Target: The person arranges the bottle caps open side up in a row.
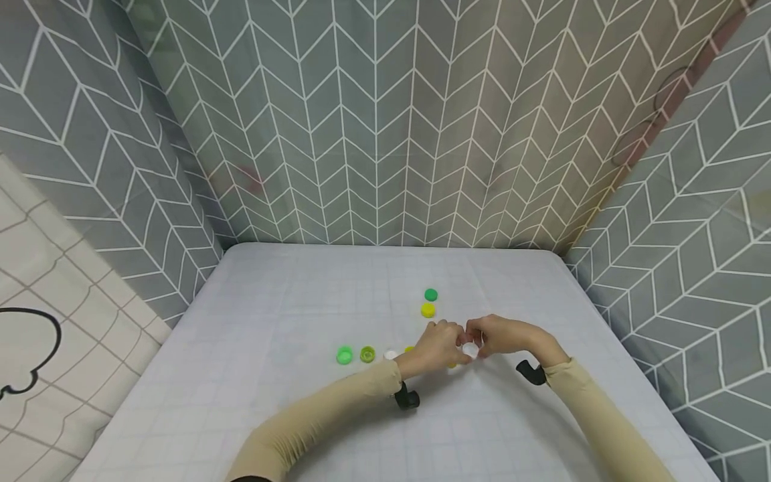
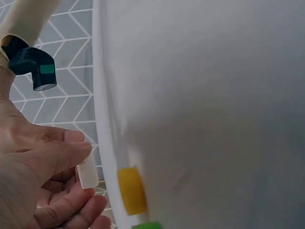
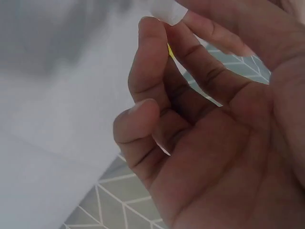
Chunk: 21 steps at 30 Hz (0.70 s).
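A small white bottle cap [image 1: 470, 350] is held between both hands, just above the table. My left hand [image 1: 436, 348] pinches its left side; in the left wrist view the cap [image 2: 88, 172] shows edge-on by a thumb and fingers. From the right, my right hand [image 1: 498, 335] grips the same cap with thumb and fingertips. Only part of the cap [image 3: 167, 10] shows at the top of the right wrist view, where the other right fingers are loosely bent. A yellow cap [image 1: 452, 365] lies partly hidden under the left hand.
On the white-covered table [image 1: 289, 288] lie a green cap [image 1: 430, 294] and a yellow cap [image 1: 427, 310] behind the hands. A light green cap [image 1: 345, 355], an olive-yellow cap [image 1: 367, 354], a white cap [image 1: 390, 354] and a half-hidden yellow cap [image 1: 409, 349] line up leftward.
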Motion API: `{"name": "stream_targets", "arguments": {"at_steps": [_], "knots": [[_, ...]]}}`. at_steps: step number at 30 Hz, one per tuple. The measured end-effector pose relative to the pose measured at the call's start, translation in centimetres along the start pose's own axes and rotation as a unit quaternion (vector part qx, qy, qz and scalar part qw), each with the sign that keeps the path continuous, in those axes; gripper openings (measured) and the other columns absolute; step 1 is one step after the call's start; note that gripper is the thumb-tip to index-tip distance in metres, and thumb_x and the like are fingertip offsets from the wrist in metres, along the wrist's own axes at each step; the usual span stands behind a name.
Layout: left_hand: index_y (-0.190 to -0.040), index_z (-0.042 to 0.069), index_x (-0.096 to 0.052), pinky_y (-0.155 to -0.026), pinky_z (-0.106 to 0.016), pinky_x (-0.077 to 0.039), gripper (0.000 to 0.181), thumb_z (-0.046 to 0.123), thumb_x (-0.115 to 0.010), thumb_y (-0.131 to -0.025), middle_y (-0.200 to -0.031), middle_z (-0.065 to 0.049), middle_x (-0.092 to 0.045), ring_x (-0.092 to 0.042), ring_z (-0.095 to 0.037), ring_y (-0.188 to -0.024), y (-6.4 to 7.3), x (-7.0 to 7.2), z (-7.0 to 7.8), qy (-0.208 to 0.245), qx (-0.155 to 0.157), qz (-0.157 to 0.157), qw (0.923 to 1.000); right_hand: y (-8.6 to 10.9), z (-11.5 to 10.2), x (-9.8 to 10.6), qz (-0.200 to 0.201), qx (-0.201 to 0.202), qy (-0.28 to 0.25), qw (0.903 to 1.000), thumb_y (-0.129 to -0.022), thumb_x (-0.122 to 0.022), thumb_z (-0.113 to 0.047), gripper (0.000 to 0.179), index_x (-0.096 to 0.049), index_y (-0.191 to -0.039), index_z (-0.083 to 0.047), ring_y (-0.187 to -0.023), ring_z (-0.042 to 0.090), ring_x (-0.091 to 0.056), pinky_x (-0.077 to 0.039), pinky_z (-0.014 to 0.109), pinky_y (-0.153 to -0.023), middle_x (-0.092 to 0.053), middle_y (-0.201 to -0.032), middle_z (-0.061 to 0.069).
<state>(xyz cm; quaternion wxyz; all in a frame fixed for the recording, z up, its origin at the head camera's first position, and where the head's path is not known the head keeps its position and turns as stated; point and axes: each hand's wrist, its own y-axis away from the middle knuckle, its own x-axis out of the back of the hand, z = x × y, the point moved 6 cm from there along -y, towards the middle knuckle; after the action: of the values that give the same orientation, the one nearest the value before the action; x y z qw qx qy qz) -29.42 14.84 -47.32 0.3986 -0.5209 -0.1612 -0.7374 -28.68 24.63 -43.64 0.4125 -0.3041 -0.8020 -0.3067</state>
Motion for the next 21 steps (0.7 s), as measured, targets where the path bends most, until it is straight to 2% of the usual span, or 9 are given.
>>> {"name": "stream_targets", "arguments": {"at_steps": [5, 9, 14, 21], "knots": [[-0.075, 0.023, -0.061, -0.066, -0.026, -0.032, 0.027, 0.042, -0.077, -0.066, -0.068, 0.014, -0.048, -0.043, -0.005, -0.067, 0.3, -1.2, 0.2, -0.028, 0.008, -0.016, 0.9995, -0.4, 0.6, -1.4, -0.027, -0.017, -0.010, 0.9995, -0.066, -0.073, 0.000, 0.029, -0.055, -0.088, -0.008, -0.063, 0.007, -0.046, -0.040, 0.022, -0.056, -0.056, -0.076, 0.007], [-0.071, 0.025, -0.059, -0.064, -0.027, -0.030, 0.025, 0.042, -0.077, -0.066, -0.066, 0.013, -0.045, -0.041, -0.007, -0.066, 0.3, -1.7, 0.2, -0.046, 0.007, -0.017, 0.9988, -0.6, 0.9, -1.9, -0.033, -0.023, -0.016, 0.9991, -0.064, -0.070, 0.005, 0.031, -0.054, -0.088, -0.008, -0.062, 0.007, -0.046, -0.039, 0.021, -0.055, -0.055, -0.074, 0.005], [-0.070, 0.026, -0.059, -0.063, -0.027, -0.029, 0.025, 0.043, -0.077, -0.066, -0.066, 0.013, -0.044, -0.041, -0.007, -0.065, 0.2, -1.7, 0.1, -0.059, 0.008, -0.016, 0.9981, -0.9, 1.0, -1.9, -0.028, -0.015, -0.011, 0.9995, -0.064, -0.066, 0.009, 0.031, -0.054, -0.088, -0.007, -0.060, 0.005, -0.044, -0.038, 0.020, -0.054, -0.053, -0.071, 0.001], [-0.068, 0.025, -0.060, -0.064, -0.027, -0.030, 0.024, 0.042, -0.077, -0.067, -0.067, 0.013, -0.046, -0.041, -0.007, -0.065, 0.1, -1.5, -0.1, -0.043, 0.015, -0.024, 0.9987, -1.1, 1.1, -2.0, -0.027, -0.013, -0.019, 0.9994, -0.065, -0.068, 0.008, 0.029, -0.057, -0.087, -0.007, -0.060, 0.006, -0.045, -0.039, 0.021, -0.054, -0.054, -0.071, 0.001]]}}
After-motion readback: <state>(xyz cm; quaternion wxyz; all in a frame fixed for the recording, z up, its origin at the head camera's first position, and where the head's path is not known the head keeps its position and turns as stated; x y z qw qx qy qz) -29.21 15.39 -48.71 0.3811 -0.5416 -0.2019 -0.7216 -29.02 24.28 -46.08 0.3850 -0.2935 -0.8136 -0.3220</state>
